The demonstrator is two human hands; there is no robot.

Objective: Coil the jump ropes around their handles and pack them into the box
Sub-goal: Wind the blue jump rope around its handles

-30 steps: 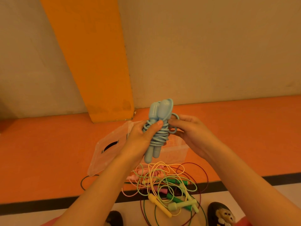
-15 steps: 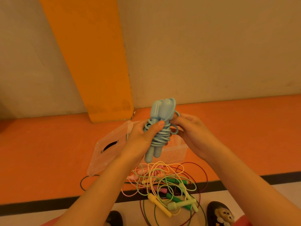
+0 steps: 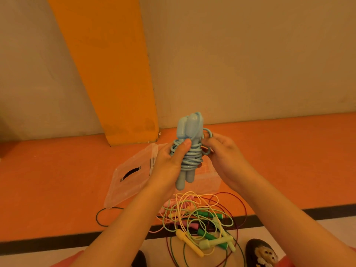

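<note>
Blue jump rope (image 3: 189,135): both handles side by side, upright, cord coiled round their middle, held in the air above the box (image 3: 211,183).

Left hand (image 3: 168,164) grips the bundle, thumb across the coils; we can't see its fingers, they're behind the rope.

Right hand (image 3: 226,158) pinches a loose loop of the blue cord at the bundle's right side. Its fingertips are partly hidden.

The box is clear plastic and mostly covered by hands and bundle, so we can't make out its contents. The clear lid (image 3: 133,180) lies flat just left of it; joined or not, we can't tell.

Tangled pile of ropes (image 3: 198,218) on the floor near the box: yellow, green, pink, dark red. We can't separate them. A shoe (image 3: 260,253) is cut off at the bottom edge.
</note>
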